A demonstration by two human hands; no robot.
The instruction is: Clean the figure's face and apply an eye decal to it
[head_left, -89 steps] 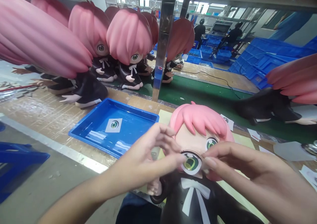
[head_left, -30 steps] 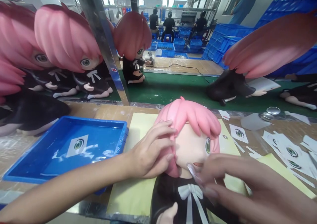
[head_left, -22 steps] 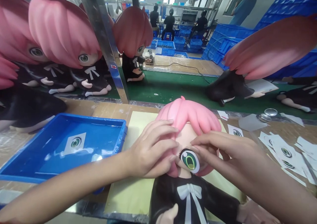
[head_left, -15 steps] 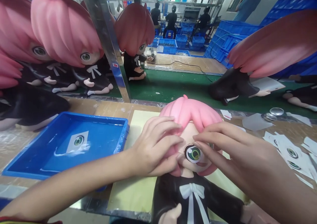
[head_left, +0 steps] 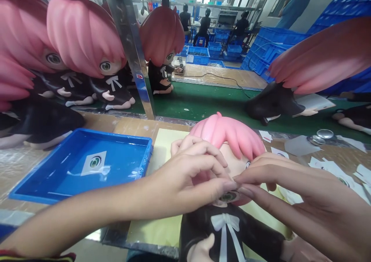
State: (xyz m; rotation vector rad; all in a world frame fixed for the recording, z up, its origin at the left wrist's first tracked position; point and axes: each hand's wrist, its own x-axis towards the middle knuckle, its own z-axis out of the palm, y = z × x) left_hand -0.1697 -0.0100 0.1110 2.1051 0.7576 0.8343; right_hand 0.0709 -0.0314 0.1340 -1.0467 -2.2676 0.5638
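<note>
A pink-haired figure in a black dress [head_left: 249, 223] with a white bow [head_left: 225, 221] lies face up in front of me. On its face, a green eye decal [head_left: 228, 196] shows just below my fingertips. My left hand [head_left: 199, 173] reaches in from the left, its thumb and fingers closed at the decal's upper edge. My right hand [head_left: 286, 188] comes from the right, thumb and forefinger pinched at that same edge, almost touching the left fingertips. The gripped edge itself is hidden by the fingers. Under the figure lies a yellow sheet [head_left: 158, 231].
A blue tray [head_left: 37, 177] at left holds water and an eye decal sheet [head_left: 94, 163]. Decal papers [head_left: 333, 169] and a round metal lid [head_left: 325, 133] lie at right. Several similar figures [head_left: 85, 34] stand beyond, by a metal post [head_left: 130, 41] and green belt [head_left: 197, 99].
My left hand has moved right, across the face to the eye decal, and its fingers have closed. The right fingertips have shifted slightly down and right. The view has shifted slightly.
</note>
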